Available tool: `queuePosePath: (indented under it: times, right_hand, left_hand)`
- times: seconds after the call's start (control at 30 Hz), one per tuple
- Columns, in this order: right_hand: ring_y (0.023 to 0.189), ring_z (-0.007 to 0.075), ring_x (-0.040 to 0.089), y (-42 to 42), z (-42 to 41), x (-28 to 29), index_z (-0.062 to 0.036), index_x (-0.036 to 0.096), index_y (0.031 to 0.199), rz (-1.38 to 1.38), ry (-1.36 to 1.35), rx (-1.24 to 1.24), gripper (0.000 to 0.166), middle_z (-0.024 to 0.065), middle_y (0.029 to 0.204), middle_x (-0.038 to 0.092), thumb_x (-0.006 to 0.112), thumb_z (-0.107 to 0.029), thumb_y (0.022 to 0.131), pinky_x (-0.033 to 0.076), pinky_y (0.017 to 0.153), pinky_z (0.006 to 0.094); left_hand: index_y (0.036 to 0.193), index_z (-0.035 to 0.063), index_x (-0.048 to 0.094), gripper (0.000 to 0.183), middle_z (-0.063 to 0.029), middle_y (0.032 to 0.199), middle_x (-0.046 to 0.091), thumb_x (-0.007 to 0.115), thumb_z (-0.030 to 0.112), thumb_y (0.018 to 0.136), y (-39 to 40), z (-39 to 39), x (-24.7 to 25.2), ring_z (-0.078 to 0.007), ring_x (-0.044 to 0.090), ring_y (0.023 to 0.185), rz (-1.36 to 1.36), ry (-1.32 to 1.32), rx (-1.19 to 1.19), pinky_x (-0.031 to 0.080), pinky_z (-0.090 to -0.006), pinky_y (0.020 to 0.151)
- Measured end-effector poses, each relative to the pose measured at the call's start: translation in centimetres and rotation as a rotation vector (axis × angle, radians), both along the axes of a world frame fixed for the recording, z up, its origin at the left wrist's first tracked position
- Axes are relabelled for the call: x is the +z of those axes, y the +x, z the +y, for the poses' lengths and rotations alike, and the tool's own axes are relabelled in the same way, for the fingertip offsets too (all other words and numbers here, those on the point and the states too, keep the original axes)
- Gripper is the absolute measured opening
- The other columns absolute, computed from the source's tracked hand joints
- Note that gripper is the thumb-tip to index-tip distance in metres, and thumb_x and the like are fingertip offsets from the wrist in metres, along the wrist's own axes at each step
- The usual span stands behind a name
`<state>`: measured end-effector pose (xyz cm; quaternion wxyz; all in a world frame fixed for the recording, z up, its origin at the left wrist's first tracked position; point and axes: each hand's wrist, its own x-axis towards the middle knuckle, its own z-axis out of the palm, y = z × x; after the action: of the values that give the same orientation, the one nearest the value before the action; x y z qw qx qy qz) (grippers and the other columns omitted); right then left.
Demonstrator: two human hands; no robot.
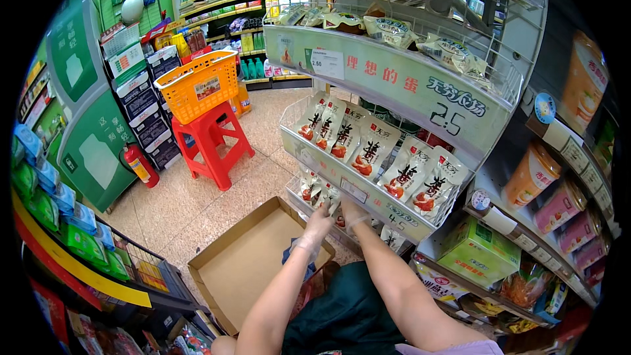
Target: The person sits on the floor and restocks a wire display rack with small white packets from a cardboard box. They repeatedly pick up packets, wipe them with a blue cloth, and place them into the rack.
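Observation:
Both my hands wear thin clear gloves and reach to the lowest wire basket [294, 195] of a snack rack. My left hand [320, 224] is at the basket's front, by white snack pouches [310, 188]; whether it grips one I cannot tell. Close on its right, my right hand [354, 213] goes in under the middle basket, its fingertips hidden by that basket's front. Above them, the middle wire basket [340, 170] holds several upright white pouches [372, 150] with red and black print. An open, shallow cardboard box [236, 268] lies on the floor below my left forearm, a blue cloth-like thing [291, 256] over its right part.
A red plastic stool [212, 143] bears an orange basket [197, 86] at the upper left, near a fire extinguisher [140, 165]. Shelves with cups and a green box [478, 251] stand close on the right. A curved shelf edge [84, 276] with packets is at the left.

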<state>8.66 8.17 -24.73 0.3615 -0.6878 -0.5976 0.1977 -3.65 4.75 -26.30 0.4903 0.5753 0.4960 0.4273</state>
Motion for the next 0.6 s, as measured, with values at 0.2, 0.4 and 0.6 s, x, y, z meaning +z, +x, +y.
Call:
queuePosePath:
  times: [0.2,0.4,0.6]
  right_hand:
    - [0.098,0.0323,0.054,-0.6,0.1,0.7,-0.0017,0.056,0.104,0.191,-0.087,-0.029,0.042,0.0193,0.106,0.058,0.042,-0.036,0.084,0.04,0.087,0.0384]
    - [0.095,0.0328,0.058,-1.4,-3.8,3.7,-0.0012,0.059,0.101,0.313,0.066,0.08,0.043,0.0194,0.099,0.062,0.044,-0.037,0.084,0.041,0.084,0.0386]
    - [0.095,0.0362,0.057,-0.7,-7.0,5.1,-0.0012,0.059,0.102,0.271,-0.051,0.154,0.037,0.0202,0.101,0.061,0.045,-0.032,0.088,0.043,0.082,0.0394]
  left_hand:
    - [0.134,-0.0024,0.032,0.064,-0.0184,0.121,0.053,0.041,-0.005,0.071,1.2,2.3,-1.2,-0.0264,0.049,0.114,-0.117,0.07,-0.034,0.035,-0.0288,0.095]
    - [0.133,-0.004,0.033,0.063,-0.0144,0.118,0.055,0.037,-0.01,0.07,1.0,1.5,0.4,-0.0204,0.055,0.1,-0.309,-0.032,-0.093,0.044,-0.0272,0.082]
    - [0.133,-0.0048,0.033,0.062,-0.0173,0.118,0.054,0.039,-0.008,0.072,1.3,-0.2,1.8,-0.0225,0.055,0.103,-0.314,0.013,0.04,0.043,-0.0281,0.086]
